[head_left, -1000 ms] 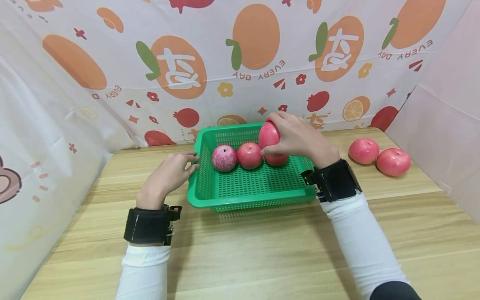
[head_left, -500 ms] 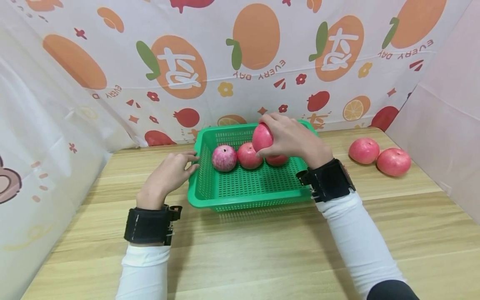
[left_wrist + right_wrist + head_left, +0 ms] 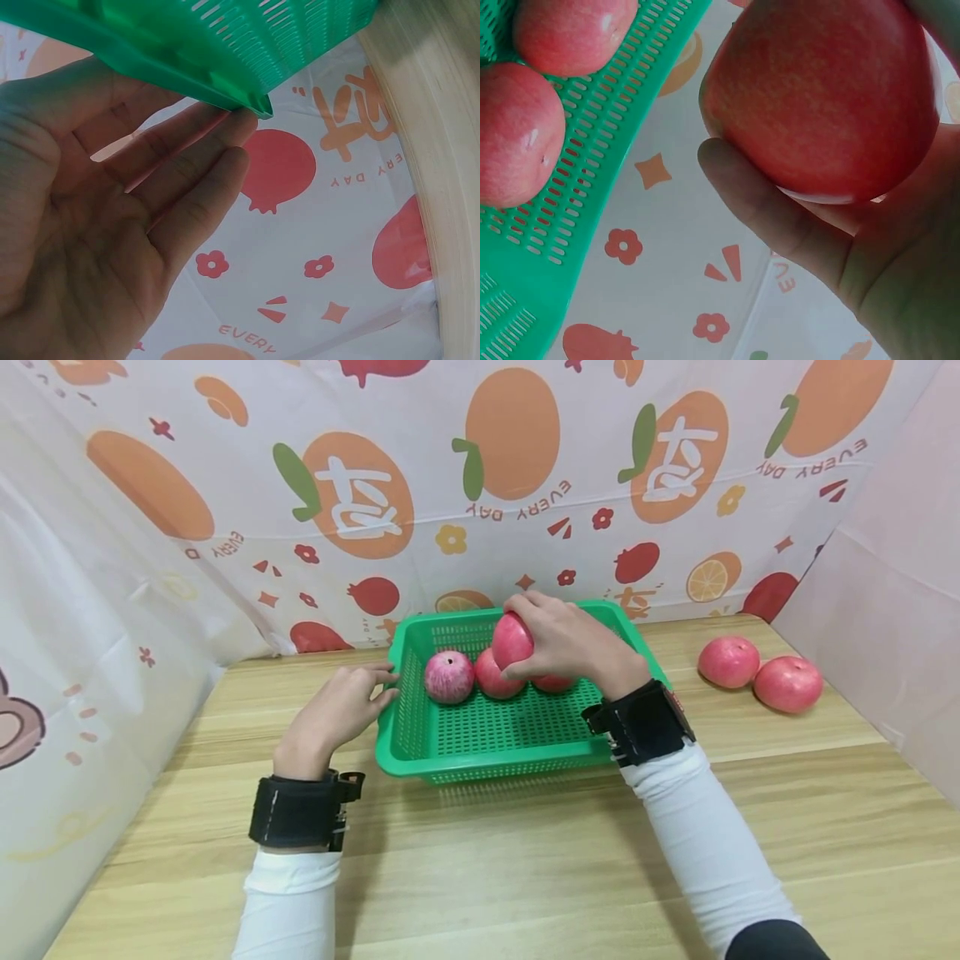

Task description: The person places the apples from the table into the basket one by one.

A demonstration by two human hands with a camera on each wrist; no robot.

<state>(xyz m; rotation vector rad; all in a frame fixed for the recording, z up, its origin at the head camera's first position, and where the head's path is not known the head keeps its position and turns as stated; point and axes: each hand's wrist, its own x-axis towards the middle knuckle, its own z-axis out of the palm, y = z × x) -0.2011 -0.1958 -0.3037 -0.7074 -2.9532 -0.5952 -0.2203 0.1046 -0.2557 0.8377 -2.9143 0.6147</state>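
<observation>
My right hand [image 3: 570, 639] grips a pinkish-red apple [image 3: 512, 640], raised over the green basket [image 3: 517, 758]. In the right wrist view the thumb lies along the underside of this apple [image 3: 825, 90]. Below it in the basket, one red apple [image 3: 491, 682] is partly covered by the held one. Another apple [image 3: 553, 684] shows mostly hidden behind my right hand. To their left sits a round, purple-streaked fruit [image 3: 448, 677] with a dark tip. My left hand [image 3: 330, 717] touches the basket's left rim, its fingers relaxed and fairly straight in the left wrist view.
Two more red apples, a rear one [image 3: 728, 662] and a front one [image 3: 787, 684], lie side by side on the wooden table [image 3: 480, 877] at the right. Behind the basket hangs a fruit-printed cloth [image 3: 420, 410], with pale cloth along both sides.
My right hand has carried the held apple leftward and slightly down, from over the right apple in the basket to over the middle one. My left hand stays at the rim.
</observation>
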